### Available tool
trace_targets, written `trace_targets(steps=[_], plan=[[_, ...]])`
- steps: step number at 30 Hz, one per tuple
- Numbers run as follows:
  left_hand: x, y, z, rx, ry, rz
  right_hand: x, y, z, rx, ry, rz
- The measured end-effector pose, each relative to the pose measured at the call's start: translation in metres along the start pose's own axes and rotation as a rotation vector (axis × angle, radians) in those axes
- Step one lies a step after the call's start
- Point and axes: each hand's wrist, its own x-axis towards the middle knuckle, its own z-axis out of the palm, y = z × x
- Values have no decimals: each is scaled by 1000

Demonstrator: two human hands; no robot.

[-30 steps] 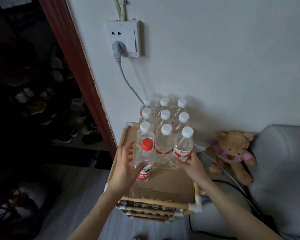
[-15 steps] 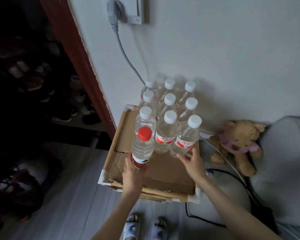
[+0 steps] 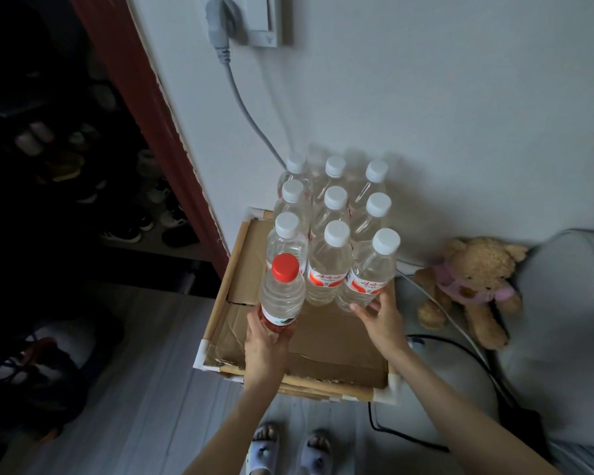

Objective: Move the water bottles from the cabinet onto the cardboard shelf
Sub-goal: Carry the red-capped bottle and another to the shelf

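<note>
A cardboard shelf (image 3: 326, 351) stands against the white wall with several clear white-capped water bottles (image 3: 330, 269) packed on its back half. My left hand (image 3: 266, 341) grips the base of a red-capped bottle (image 3: 283, 291) at the front left of the group, upright on or just above the cardboard. My right hand (image 3: 379, 318) touches the lower part of the front right white-capped bottle (image 3: 371, 272) with its fingertips, fingers apart.
A grey cable (image 3: 240, 101) runs from a wall socket (image 3: 254, 18) down behind the bottles. A teddy bear (image 3: 474, 286) and a grey cushion (image 3: 570, 330) lie to the right. A dark doorway with shoes (image 3: 124, 207) opens on the left. My slippered feet (image 3: 288, 447) stand below.
My left hand went from open beside the red-capped bottle to gripping its base. The view has tilted downward. My right hand stays at the front right bottle.
</note>
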Motion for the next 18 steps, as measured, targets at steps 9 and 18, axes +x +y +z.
trace_targets(steps=[9,18], plan=[[6,-7,-1,-14,-58,-24,1,-5,-5,-49,-42,47],[9,-9,-7,-34,-166,5,-9,-4,1,88,-66,96]])
